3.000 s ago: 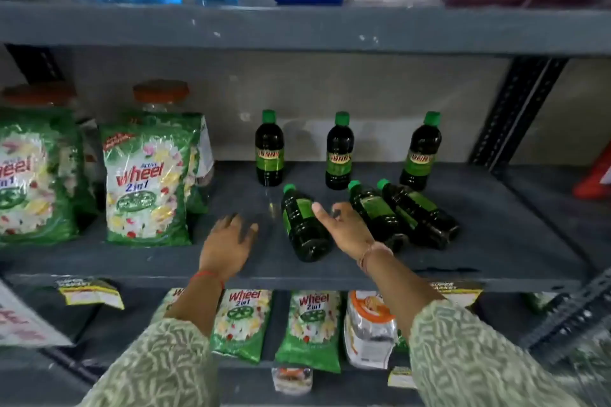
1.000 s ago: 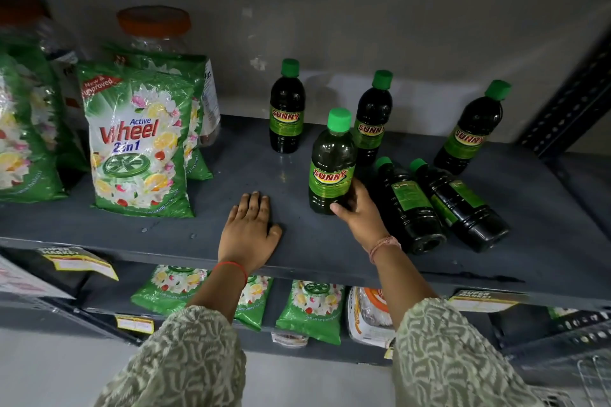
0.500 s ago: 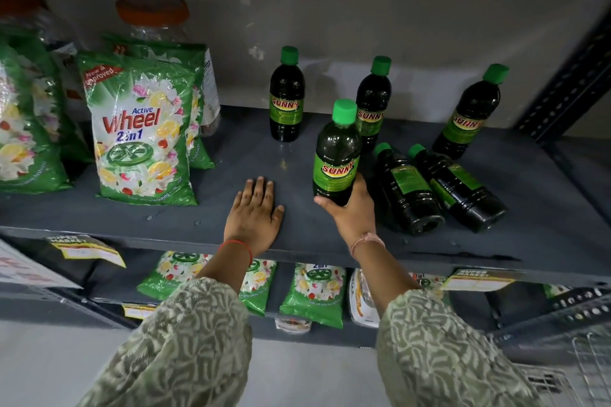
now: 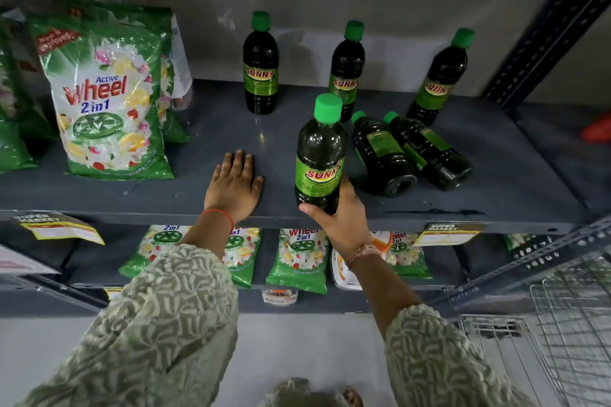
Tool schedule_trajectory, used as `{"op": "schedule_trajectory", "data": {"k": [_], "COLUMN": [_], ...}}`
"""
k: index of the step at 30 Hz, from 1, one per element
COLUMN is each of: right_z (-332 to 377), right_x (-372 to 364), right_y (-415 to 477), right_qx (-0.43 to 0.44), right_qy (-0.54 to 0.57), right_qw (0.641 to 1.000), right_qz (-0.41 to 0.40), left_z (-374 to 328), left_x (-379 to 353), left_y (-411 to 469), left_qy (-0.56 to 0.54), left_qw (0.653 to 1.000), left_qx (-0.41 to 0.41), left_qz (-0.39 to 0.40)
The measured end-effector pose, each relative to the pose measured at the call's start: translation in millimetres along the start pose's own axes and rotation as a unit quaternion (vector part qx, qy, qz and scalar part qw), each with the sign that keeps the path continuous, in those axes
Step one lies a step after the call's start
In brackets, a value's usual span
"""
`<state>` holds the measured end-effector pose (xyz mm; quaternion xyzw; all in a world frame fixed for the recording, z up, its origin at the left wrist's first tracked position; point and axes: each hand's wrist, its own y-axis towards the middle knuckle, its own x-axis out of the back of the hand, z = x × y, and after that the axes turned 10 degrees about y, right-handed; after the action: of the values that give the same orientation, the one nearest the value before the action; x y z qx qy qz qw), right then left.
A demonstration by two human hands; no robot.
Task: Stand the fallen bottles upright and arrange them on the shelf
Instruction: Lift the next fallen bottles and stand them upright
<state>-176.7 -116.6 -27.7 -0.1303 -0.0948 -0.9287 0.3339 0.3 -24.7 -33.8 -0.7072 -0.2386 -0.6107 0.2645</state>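
Holding: the right hand (image 4: 344, 225) grasps the dark plastic bottle with a green cap and green "SUNNY" label (image 4: 320, 155) around its base, upright, near the front edge of the grey metal shelf (image 4: 211, 129).
Left hand (image 4: 233, 185): released, lying flat on the shelf, palm down, beside the held bottle and not touching it.
Fallen bottles: two dark green-capped bottles (image 4: 410, 152) lie side by side just to the right, caps toward the back wall.
Standing row: three matching bottles (image 4: 261, 66) stand apart along the back.
Step in hand: judged as placing the held bottle in line with the row.
Technique: keep the grip low and the body vertical; set the base down flat before letting go.
Clearance: steer clear of the nearest standing bottle and the lying pair.
Risk: a tilted release could tip it again.
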Motion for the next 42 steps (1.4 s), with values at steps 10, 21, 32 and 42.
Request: {"op": "schedule_trajectory", "data": {"k": [10, 21, 32, 42], "right_z": [33, 5, -13, -17], "right_x": [88, 45, 57, 66], "right_y": [75, 79, 78, 79], "right_qx": [-0.114, 0.067, 0.032, -0.005], "right_qy": [-0.360, -0.158, 0.012, 0.061], "right_qw": [0.920, 0.961, 0.992, 0.991], "right_qz": [-0.103, -0.218, -0.125, -0.117], "left_z": [-23, -24, -24, -25], "left_x": [-2, -6, -6, -5], "left_y": [5, 4, 5, 4], "left_qy": [-0.008, 0.012, 0.017, 0.018], "left_qw": [1.000, 1.000, 0.999, 0.999], "left_qx": [-0.002, 0.013, 0.017, 0.022], "left_qz": [0.000, -0.025, -0.025, -0.017]}}
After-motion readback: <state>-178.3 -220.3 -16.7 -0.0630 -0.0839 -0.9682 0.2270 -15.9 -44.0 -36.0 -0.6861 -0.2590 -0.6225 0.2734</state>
